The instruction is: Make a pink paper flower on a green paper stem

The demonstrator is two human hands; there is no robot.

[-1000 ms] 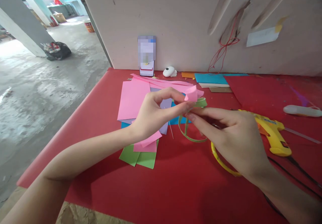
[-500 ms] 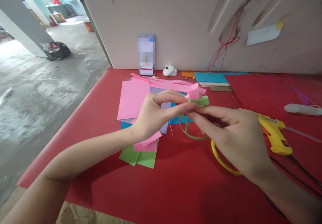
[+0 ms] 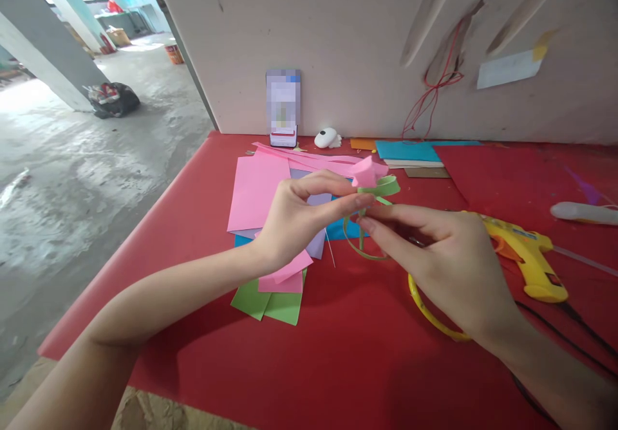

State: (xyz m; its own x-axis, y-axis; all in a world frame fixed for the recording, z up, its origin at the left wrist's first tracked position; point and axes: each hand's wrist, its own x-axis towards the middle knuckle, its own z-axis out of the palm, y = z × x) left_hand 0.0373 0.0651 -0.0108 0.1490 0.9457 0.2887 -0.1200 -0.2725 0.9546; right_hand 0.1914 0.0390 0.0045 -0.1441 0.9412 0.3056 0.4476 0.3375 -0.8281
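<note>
My left hand (image 3: pixel 290 221) pinches a small pink and green paper flower between thumb and fingers. Its folded pink bloom (image 3: pixel 364 172) points up, and a looped green strip (image 3: pixel 387 186) sticks out to the right below it. More thin green strip curls beneath the fingertips. Close by on the right, my right hand (image 3: pixel 444 256) is closed, with thumb and forefinger pinching the green strip just under the flower. A thin pale wire (image 3: pixel 330 248) slants down beside my left hand. The exact grip points are partly hidden by the fingers.
Pink sheets (image 3: pixel 258 192) and green pieces (image 3: pixel 284 308) lie on the red tabletop (image 3: pixel 338 365). At right are a yellow glue gun (image 3: pixel 526 250) with its cord and a yellow ring (image 3: pixel 434 324). A phone (image 3: pixel 283 108) leans on the wall near a white gadget (image 3: pixel 326 138).
The pink bloom has turned and shifted slightly left. My right fingertips have moved slightly down, away from my left thumb. The whole view has shifted a little.
</note>
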